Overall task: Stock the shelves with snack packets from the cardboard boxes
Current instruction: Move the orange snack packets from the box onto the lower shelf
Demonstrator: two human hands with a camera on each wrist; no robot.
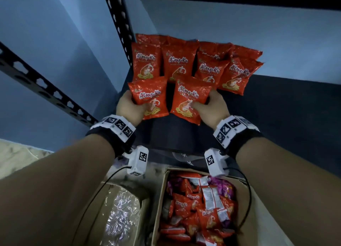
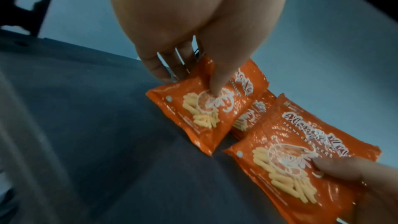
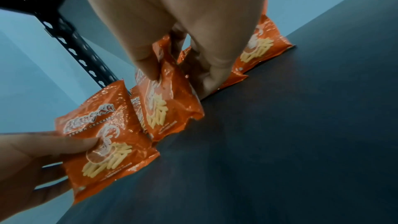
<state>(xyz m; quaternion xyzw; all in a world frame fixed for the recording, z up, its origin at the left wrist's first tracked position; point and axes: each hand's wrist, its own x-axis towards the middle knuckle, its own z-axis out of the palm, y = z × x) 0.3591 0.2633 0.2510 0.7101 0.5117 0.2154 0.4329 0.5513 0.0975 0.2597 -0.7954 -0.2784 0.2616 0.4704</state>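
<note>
2 orange prawn-cracker pkts mid-placement at shelf (image 1: pixel 276 105) front: left pkt (image 1: pixel 149 98) pinched by left hand (image 1: pixel 130 108), right pkt (image 1: pixel 190 99) by right hand (image 1: pixel 212 109). Back row (image 1: pixel 193 64) already stocked; cardboard box (image 1: pixel 162 199) below looks well full, so plenty left.

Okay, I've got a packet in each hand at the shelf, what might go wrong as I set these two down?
1. The standing row of packets behind leans and overlaps; pushing the left packet or right packet back against it might topple some.
2. The left hand and right hand each pinch a packet with thumb in front; the puffy bags may fall forward once released.
3. Both sit near the shelf front edge, above the open cardboard box, so a slip could drop them back in.
</note>
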